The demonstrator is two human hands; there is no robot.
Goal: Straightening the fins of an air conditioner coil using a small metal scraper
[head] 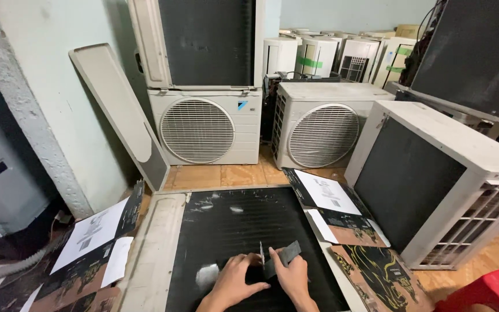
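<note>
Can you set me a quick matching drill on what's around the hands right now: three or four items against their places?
Items:
1. fin comb
2. detached side panel
3. red stool
4. flattened cardboard box

Places:
A. leaning against the wall, upper left
B. on the floor, left of the laid-down condenser coil
C. in the right hand, on the coil's black fins
D. bottom right corner

Pairs: 1-C, 2-A, 3-D, 4-B. The left hand rests on the fins beside the right.
</note>
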